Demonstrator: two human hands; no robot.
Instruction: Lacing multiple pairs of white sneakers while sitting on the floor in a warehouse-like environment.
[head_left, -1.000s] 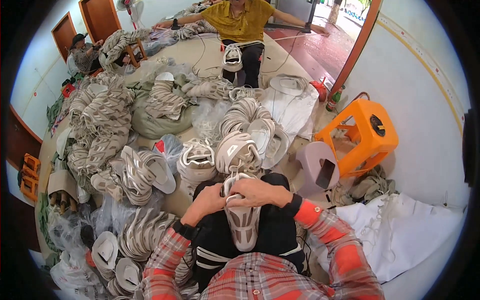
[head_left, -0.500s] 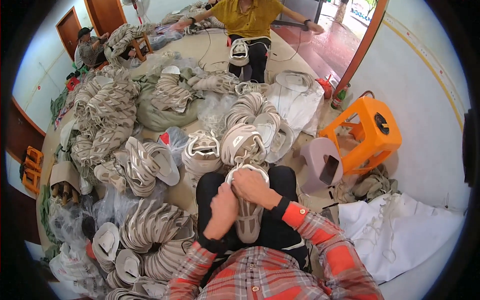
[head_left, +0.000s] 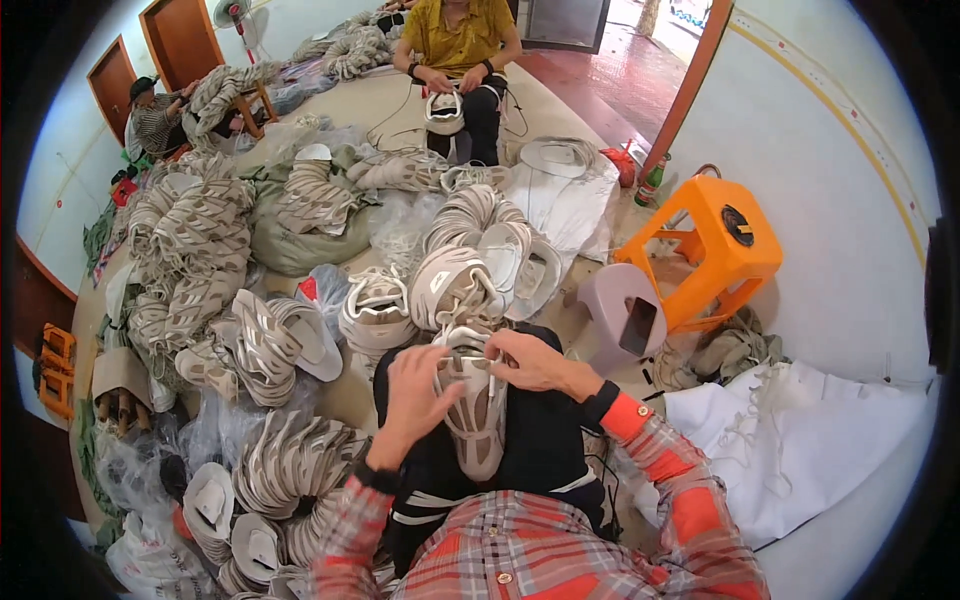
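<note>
A white and beige shoe upper [head_left: 474,418] lies on my lap, toe end toward me. My left hand [head_left: 420,390] grips its left side, fingers curled over the edge. My right hand [head_left: 530,360] pinches the top of the upper near the opening, where a thin white lace or thread [head_left: 470,356] runs between my hands. Both sleeves are red plaid over black trousers.
Stacks of the same shoe uppers [head_left: 290,470] crowd the floor left and ahead [head_left: 465,260]. An orange plastic stool [head_left: 715,250] and a small grey stool [head_left: 625,315] stand to the right, by a white sack [head_left: 800,440]. A person in yellow [head_left: 460,50] sits opposite; another sits far left [head_left: 155,115].
My hands shifted on the shoe upper: the left moved lower down its left side, the right came to the top opening. The view tilted slightly downward.
</note>
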